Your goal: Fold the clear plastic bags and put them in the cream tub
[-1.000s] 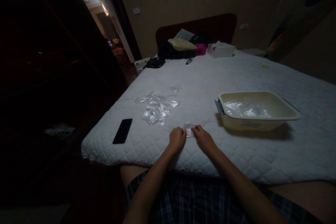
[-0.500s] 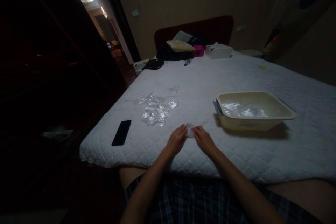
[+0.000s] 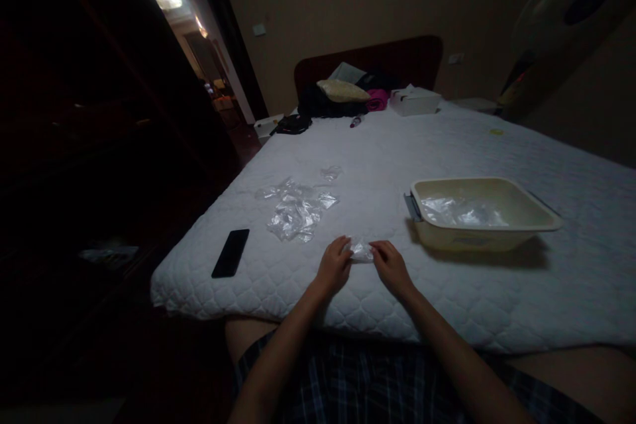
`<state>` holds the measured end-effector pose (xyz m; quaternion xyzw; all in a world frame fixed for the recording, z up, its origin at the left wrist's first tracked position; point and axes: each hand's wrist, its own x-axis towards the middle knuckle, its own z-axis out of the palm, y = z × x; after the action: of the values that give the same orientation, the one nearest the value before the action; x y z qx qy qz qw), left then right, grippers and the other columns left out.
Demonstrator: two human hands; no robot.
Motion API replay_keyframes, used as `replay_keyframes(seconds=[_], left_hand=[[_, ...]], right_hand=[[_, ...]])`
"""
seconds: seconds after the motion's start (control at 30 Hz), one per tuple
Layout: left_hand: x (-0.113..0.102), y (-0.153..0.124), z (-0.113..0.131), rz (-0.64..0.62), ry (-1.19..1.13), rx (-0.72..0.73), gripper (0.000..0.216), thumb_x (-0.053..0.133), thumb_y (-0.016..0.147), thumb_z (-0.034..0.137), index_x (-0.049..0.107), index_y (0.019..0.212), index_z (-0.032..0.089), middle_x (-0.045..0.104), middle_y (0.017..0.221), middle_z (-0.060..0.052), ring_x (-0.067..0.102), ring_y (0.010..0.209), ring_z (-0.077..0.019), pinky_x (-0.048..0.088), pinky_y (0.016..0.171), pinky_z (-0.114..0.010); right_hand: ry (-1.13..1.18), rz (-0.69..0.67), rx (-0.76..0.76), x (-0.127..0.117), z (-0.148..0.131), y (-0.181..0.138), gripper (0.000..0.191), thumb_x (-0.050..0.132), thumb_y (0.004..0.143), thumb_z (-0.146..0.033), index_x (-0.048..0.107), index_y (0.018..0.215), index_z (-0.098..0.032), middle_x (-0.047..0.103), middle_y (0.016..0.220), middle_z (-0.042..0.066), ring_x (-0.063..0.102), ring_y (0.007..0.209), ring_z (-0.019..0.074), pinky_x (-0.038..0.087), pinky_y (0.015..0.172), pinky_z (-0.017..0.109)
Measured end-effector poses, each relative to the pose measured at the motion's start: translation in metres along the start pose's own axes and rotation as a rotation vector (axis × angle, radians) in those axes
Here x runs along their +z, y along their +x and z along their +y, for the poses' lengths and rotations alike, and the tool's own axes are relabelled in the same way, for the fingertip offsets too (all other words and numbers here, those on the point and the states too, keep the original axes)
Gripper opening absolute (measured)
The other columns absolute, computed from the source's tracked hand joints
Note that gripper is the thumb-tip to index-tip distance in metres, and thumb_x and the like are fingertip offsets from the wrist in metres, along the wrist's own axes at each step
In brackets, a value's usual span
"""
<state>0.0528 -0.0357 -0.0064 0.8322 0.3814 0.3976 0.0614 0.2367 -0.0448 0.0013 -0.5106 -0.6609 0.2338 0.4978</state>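
Between my two hands, close to the bed's front edge, a small clear plastic bag (image 3: pixel 361 252) lies stretched over the white quilted cover. My left hand (image 3: pixel 336 263) pinches its left side. The fingers of my right hand (image 3: pixel 390 264) grip its right side. Beyond my left hand is a loose heap of crumpled clear plastic bags (image 3: pixel 295 212), with one more bag (image 3: pixel 330 173) just behind it. To the right stands a cream plastic tub (image 3: pixel 489 238) with grey handles, holding more clear plastic bags (image 3: pixel 462 211).
A black phone (image 3: pixel 230 254) lies left of the heap near the bed's edge. Toward the headboard (image 3: pixel 397 56) are a pillow (image 3: pixel 342 91), dark clothes, a pink roll (image 3: pixel 377 100) and a white box (image 3: pixel 415 101). A fan (image 3: pixel 571 13) stands at the right.
My right hand has shifted slightly right, away from my left, and more of the plastic bag shows spread between them. The view has tilted a little.
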Motion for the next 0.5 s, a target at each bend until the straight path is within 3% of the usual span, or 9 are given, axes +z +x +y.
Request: replay_keyframes(seconds=[0.1,0.2,0.3,0.4,0.5], left_hand=[[-0.007,0.005,0.011,0.008,-0.135,-0.131,0.022,0.051,0.071,0.011,0.061,0.090,0.016,0.054,0.117,-0.011,0.042,0.117,-0.0253,0.036,0.094,-0.042],[-0.008,0.013,0.015,-0.091,-0.418,-0.435,0.014,0.049,0.072,0.019,0.061,0.078,0.014,0.063,0.080,-0.006,0.058,0.081,-0.0194,0.045,0.070,-0.030],[-0.003,0.023,0.016,-0.160,-0.699,-0.698,0.016,0.053,0.068,0.028,0.056,0.062,0.013,0.051,0.054,0.001,0.049,0.054,-0.0119,0.036,0.052,-0.022],[0.002,0.032,0.018,-0.127,-0.950,-0.834,0.020,0.061,0.061,0.031,0.052,0.058,0.013,0.046,0.051,0.003,0.044,0.050,-0.0084,0.032,0.050,-0.020],[0.006,0.035,0.022,-0.086,-1.148,-0.936,0.025,0.067,0.057,0.033,0.052,0.061,0.013,0.044,0.051,0.004,0.039,0.046,-0.0055,0.027,0.046,-0.019]], right_hand=[[0.218,0.050,0.179,-0.004,0.003,0.003,0.027,0.052,0.078,-0.039,0.061,0.091,-0.017,0.061,0.091,0.008,0.057,0.083,0.0196,0.045,0.074,0.034],[0.464,0.001,0.356,-0.011,0.005,0.006,0.034,0.059,0.071,-0.046,0.062,0.088,-0.017,0.064,0.086,0.008,0.059,0.078,0.0196,0.046,0.073,0.034],[0.716,-0.053,0.463,-0.018,0.002,0.007,0.038,0.063,0.067,-0.050,0.063,0.086,-0.017,0.065,0.086,0.008,0.061,0.079,0.0198,0.046,0.076,0.035],[0.873,-0.147,0.493,-0.023,0.000,0.007,0.041,0.063,0.066,-0.053,0.064,0.089,-0.019,0.065,0.091,0.008,0.060,0.085,0.0209,0.045,0.079,0.035],[0.837,-0.205,0.531,-0.023,-0.001,0.006,0.044,0.066,0.063,-0.053,0.064,0.090,-0.020,0.064,0.091,0.008,0.060,0.083,0.0202,0.045,0.074,0.033]])
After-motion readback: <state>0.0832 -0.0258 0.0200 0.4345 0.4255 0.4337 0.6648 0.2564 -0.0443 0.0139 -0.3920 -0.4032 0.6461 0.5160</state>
